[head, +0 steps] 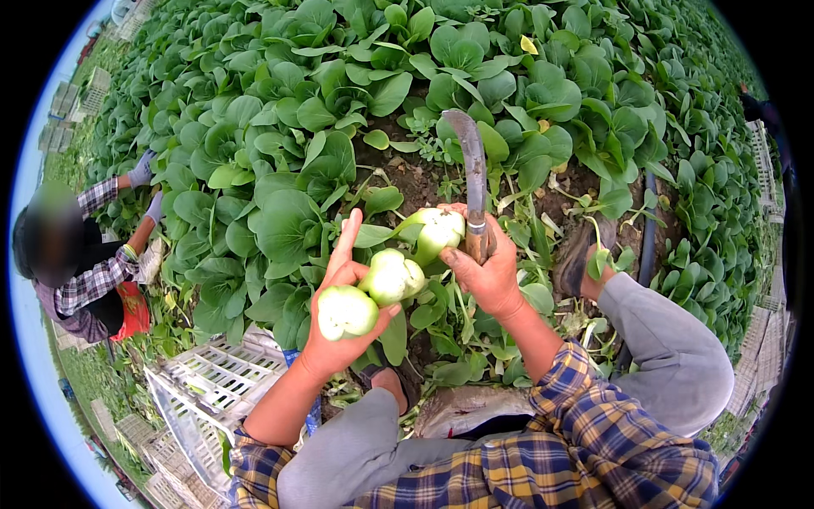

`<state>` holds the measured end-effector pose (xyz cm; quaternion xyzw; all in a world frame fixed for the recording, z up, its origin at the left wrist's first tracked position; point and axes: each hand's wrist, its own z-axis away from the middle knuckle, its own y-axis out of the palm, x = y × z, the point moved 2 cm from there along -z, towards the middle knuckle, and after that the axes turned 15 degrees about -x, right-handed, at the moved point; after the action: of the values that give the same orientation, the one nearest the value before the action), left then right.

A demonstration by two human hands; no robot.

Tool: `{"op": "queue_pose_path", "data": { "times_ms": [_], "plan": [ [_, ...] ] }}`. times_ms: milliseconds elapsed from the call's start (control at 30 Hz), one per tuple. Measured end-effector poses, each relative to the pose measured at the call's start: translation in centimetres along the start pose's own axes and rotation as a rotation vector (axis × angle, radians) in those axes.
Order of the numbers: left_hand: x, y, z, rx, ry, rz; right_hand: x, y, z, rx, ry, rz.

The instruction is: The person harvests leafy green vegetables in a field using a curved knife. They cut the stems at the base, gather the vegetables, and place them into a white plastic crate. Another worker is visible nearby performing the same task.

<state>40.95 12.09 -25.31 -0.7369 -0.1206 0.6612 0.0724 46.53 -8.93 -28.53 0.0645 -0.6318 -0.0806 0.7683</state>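
Note:
My left hand (337, 318) grips two cut heads of bok choy by their bases. One pale base (346, 312) faces up at me, and a second bok choy base (392, 277) sits just beyond it. My right hand (486, 267) is closed on the wooden handle of a sickle (472, 168), whose curved, stained blade points away from me. Against the fingers of that same hand rests a third bok choy (440, 230), its base turned up and touching the second one. The leaves of the held heads hang below, partly hidden by my hands.
Dense bok choy plants (286, 210) grow ahead. A white plastic crate (222, 375) stands by my left arm. To the left crouches a co-worker (95, 254) in gloves. A black hose (648, 229) runs along the soil at right. Loose leaves litter the ground between my feet.

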Motion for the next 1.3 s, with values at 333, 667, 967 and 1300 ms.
{"op": "queue_pose_path", "data": {
  "times_ms": [333,667,967,1300],
  "plan": [
    [1.5,6.5,2.5,-0.072,-0.214,0.250,-2.8,1.0,6.0,-0.342,0.244,-0.240],
    [2.5,5.8,5.2,0.198,-0.679,0.134,-3.9,-3.9,2.7,-0.140,0.126,0.341],
    [5.3,3.4,7.4,0.575,-0.125,-0.934,-10.9,-1.7,2.9,0.597,0.078,1.238],
    [10.8,-0.9,7.2,0.682,-0.181,-1.541,-14.1,-1.6,2.6,0.891,-0.009,1.324]
  ]
}}
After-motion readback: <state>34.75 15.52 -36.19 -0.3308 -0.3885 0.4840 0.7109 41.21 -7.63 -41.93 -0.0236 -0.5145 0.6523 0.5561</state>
